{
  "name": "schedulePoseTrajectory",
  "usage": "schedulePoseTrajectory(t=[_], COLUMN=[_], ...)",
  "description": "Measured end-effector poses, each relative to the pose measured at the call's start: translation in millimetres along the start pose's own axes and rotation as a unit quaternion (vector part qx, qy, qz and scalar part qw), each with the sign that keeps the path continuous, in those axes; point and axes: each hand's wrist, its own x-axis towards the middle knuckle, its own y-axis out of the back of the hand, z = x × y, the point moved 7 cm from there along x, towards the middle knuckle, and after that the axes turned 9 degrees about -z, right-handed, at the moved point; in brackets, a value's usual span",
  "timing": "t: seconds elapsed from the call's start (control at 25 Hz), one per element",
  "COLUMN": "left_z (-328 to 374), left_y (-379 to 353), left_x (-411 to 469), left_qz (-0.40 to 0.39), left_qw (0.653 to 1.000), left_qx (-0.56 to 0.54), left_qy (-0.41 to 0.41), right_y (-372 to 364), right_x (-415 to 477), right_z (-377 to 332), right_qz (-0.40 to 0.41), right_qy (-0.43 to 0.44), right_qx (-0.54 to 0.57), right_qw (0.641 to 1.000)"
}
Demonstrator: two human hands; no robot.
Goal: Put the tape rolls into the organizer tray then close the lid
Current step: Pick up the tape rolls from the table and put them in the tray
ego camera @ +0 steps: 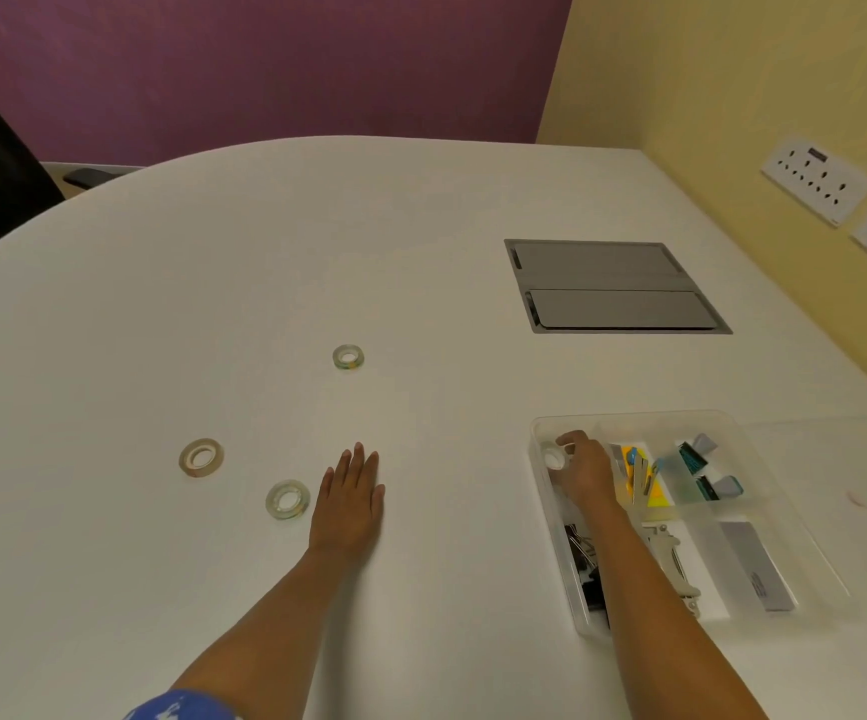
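- No brand or writing can be read; the grey flat box [756, 566] in the near right compartment of the organizer tray [543, 426] carries a small dark label, too blurred to make out.
- The right hand [584, 467] is inside the tray's far left compartment, its grip closed around a clear tape roll [555, 456] just inside the left wall.
- The left hand [351, 504] lies flat on the table [421, 226], fingers straight and together, holding nothing.
- Three more rolls lie flat on the table: a clear roll [287, 499] just beside the left hand, a tan-cored roll [201, 457] farther left, and a small roll [348, 356] farther off toward the middle.
- The tray sits near the table's right edge, with its clear lid [836, 459] lying open to the right.
- Other compartments hold black binder clips [584, 561], a stapler-like tool [673, 561] and coloured bits [642, 478].
- Bare table spreads wide between rolls and tray; a grey cable hatch [613, 285] lies beyond the tray.
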Motion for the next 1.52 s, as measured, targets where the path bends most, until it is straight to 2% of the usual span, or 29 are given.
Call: schedulePoseTrajectory(t=[0.12, 0.28, 0.36, 0.56, 0.72, 1.2, 1.36, 1.52], left_z=[-1, -3, -4, -3, -6, -9, -13, -13], left_y=[-1, -2, -2, 4, 12, 28, 23, 23], left_x=[1, 2, 5, 20, 38, 77, 78, 77], left_qz=[0.004, 0.019, 0.026, 0.048, 0.077, 0.120, 0.104, 0.102], left_qw=[1.000, 1.000, 1.000, 0.999, 0.997, 0.992, 0.994, 0.994], left_qx=[0.004, 0.005, 0.002, -0.005, 0.005, 0.043, 0.043, 0.040], left_qy=[-0.004, -0.009, -0.006, -0.005, -0.005, 0.017, 0.020, 0.019], right_y=[4, 23, 23, -19, -74, -197, -206, -189], right_x=[-1, -11, -11, 13, 42, 96, 97, 95], right_z=[-3, -37, -68, -146, -191, -263, -266, -263], right_qz=[-0.004, 0.123, 0.152, 0.061, -0.025, -0.192, -0.181, -0.146], right_qy=[-0.008, 0.045, 0.093, 0.168, 0.196, 0.254, 0.284, 0.285], right_qx=[0.027, 0.029, 0.032, 0.012, -0.032, -0.158, -0.208, -0.191], right_qw=[1.000, 0.991, 0.983, 0.984, 0.980, 0.935, 0.918, 0.928])
